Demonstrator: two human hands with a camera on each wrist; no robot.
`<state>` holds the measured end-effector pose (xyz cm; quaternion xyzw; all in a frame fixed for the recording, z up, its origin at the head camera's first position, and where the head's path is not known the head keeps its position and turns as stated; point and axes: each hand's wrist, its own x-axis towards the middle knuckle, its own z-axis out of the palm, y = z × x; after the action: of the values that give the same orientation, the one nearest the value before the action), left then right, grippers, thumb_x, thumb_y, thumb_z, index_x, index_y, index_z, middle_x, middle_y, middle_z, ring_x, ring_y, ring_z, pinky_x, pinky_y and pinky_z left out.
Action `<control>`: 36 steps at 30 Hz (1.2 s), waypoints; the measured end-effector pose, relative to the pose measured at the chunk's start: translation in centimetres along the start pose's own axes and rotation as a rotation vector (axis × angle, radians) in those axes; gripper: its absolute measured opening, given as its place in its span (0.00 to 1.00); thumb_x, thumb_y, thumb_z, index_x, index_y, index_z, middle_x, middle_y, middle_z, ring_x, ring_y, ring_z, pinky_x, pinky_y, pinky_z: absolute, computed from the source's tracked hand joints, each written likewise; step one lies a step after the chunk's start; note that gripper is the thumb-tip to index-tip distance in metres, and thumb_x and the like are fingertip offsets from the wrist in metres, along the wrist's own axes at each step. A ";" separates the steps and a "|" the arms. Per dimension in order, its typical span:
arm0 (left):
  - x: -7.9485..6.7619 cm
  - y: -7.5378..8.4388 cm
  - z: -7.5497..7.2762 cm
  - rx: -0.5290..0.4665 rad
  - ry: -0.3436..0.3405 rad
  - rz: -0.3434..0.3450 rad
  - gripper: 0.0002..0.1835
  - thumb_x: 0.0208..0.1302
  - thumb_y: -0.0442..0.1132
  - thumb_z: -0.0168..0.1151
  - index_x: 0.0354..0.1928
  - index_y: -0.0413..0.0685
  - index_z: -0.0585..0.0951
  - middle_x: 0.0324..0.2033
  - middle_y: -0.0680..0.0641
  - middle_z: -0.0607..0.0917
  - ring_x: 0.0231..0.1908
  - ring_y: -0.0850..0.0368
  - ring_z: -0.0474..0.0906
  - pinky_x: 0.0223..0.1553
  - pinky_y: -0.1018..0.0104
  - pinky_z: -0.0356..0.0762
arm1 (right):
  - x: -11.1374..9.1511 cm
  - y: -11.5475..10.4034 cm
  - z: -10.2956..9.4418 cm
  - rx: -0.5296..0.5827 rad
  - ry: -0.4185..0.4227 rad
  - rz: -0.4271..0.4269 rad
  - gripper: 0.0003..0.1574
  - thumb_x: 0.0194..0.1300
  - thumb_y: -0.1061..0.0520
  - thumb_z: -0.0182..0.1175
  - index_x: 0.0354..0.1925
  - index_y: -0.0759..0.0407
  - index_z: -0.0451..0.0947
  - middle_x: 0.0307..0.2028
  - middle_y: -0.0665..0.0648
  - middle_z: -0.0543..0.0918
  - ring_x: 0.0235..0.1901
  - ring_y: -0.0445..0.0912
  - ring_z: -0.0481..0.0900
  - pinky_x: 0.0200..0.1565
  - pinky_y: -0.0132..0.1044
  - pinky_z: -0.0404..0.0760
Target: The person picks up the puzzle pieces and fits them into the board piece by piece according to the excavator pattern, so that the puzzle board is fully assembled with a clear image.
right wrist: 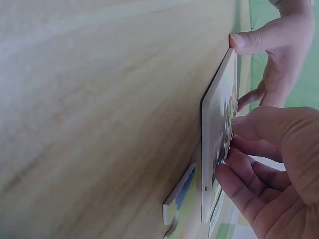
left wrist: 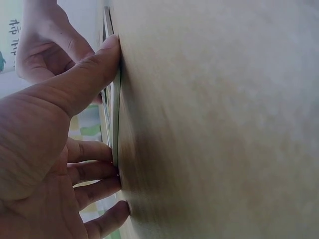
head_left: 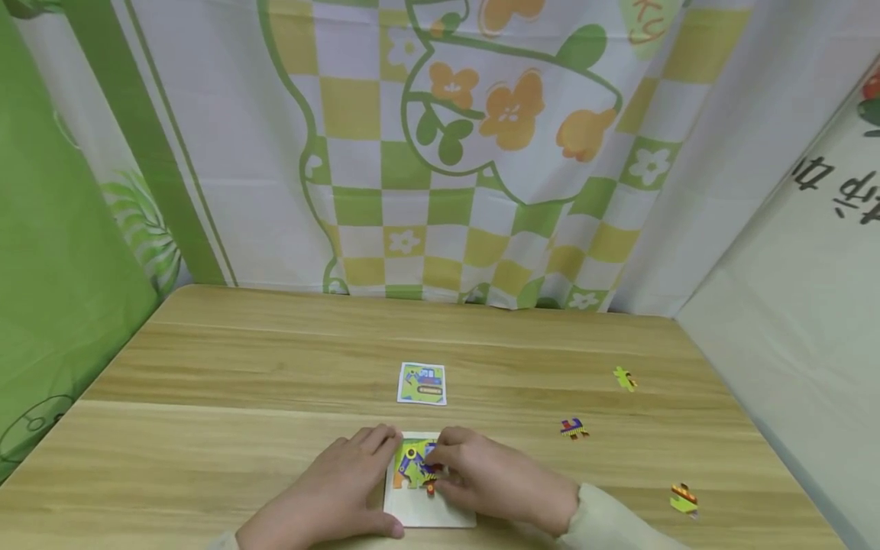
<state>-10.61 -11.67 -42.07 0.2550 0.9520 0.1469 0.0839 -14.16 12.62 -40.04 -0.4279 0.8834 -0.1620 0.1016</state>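
While the left hand (head_left: 342, 487), fingers spread, touches the left edge of the puzzle board (head_left: 421, 512), the right hand (head_left: 491, 475) pinches a puzzle piece (head_left: 430, 489) at its middle. A picture card (head_left: 422, 383) lies beyond the board.

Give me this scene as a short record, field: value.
surface: wooden table
board: puzzle board, near strip bare
fitted pieces: picture pieces across the board's far part
left hand: left hand touches the board's left side, thumb near its near edge
right hand: right hand over the pieces, fingers curled; grip unclear
loose pieces: three, right of the board: far, middle, near
reference: picture card showing an excavator, beyond the board
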 end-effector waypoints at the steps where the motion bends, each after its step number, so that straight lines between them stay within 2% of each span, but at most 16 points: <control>1: 0.0 0.0 0.0 -0.001 0.001 0.000 0.65 0.44 0.74 0.74 0.77 0.38 0.66 0.75 0.41 0.72 0.73 0.42 0.70 0.66 0.37 0.78 | 0.0 0.0 0.0 -0.014 0.002 -0.007 0.16 0.69 0.56 0.68 0.54 0.55 0.87 0.44 0.48 0.83 0.38 0.28 0.75 0.42 0.18 0.81; 8: -0.1 0.0 -0.2 -0.002 -0.003 0.000 0.65 0.45 0.74 0.74 0.77 0.38 0.66 0.76 0.40 0.71 0.73 0.41 0.70 0.66 0.36 0.77 | 0.2 -0.1 0.2 -0.100 0.033 -0.075 0.14 0.69 0.57 0.68 0.52 0.55 0.87 0.44 0.48 0.82 0.40 0.29 0.75 0.44 0.19 0.81; 19: 0.0 0.1 -0.1 0.009 -0.007 -0.001 0.64 0.45 0.73 0.75 0.76 0.38 0.67 0.74 0.41 0.72 0.72 0.43 0.70 0.64 0.38 0.78 | 0.4 -0.3 0.7 -0.180 0.045 -0.085 0.11 0.69 0.57 0.68 0.49 0.55 0.87 0.41 0.46 0.80 0.37 0.29 0.72 0.41 0.16 0.79; 29: 0.0 0.0 0.1 0.026 0.019 0.021 0.62 0.45 0.73 0.76 0.75 0.37 0.69 0.72 0.42 0.74 0.70 0.45 0.72 0.62 0.40 0.80 | 0.4 -0.5 0.8 -0.203 0.080 -0.131 0.04 0.68 0.58 0.68 0.42 0.53 0.86 0.34 0.44 0.75 0.31 0.30 0.66 0.36 0.15 0.70; 36: 0.0 0.1 0.2 0.040 0.035 0.034 0.61 0.45 0.72 0.76 0.74 0.38 0.69 0.71 0.43 0.75 0.69 0.46 0.73 0.60 0.42 0.81 | 0.1 -0.4 0.8 -0.209 0.088 -0.151 0.06 0.69 0.58 0.68 0.44 0.53 0.87 0.34 0.43 0.75 0.33 0.30 0.67 0.37 0.14 0.69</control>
<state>-10.51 -11.59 -42.21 0.2703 0.9516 0.1335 0.0595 -13.71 12.11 -40.68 -0.4940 0.8643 -0.0947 0.0050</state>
